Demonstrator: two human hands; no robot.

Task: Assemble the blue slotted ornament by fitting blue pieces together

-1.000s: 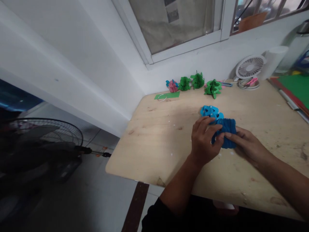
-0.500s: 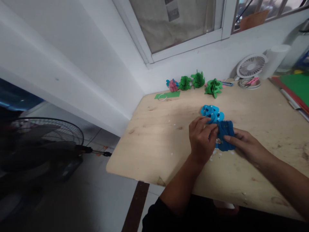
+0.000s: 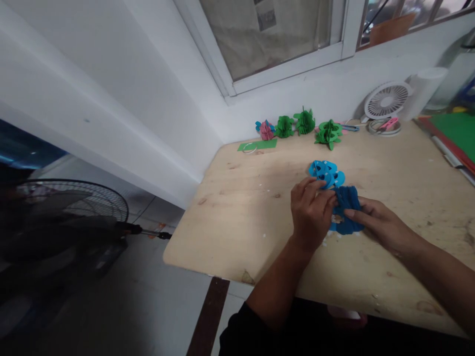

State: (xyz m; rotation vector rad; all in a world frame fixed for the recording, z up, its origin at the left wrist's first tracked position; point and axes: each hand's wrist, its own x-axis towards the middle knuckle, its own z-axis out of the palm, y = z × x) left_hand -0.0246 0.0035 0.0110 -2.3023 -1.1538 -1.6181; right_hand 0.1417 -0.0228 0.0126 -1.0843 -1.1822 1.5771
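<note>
A layered blue paper piece (image 3: 348, 210) is held above the table between both hands. My right hand (image 3: 378, 220) grips its right side, thumb on top and fingers behind. My left hand (image 3: 309, 207) is closed at its left edge, thumb and fingers pinched on the paper layers. Just beyond the fingers lie several light-blue paper cutouts (image 3: 326, 173) with dark openings and small white spots. Small white scraps (image 3: 339, 236) lie on the table below the blue paper piece.
Along the wall on the wooden table (image 3: 230, 212) stand several green paper figures (image 3: 305, 122) and a pink-and-blue one (image 3: 265, 129). A green strip (image 3: 265, 144) lies before them. At the back right are a small white fan (image 3: 387, 100), a tape roll (image 3: 385, 127) and a green sheet (image 3: 454, 129).
The layers of the blue paper piece have shifted slightly and look a little more spread at the top. Both hands keep nearly the same place.
</note>
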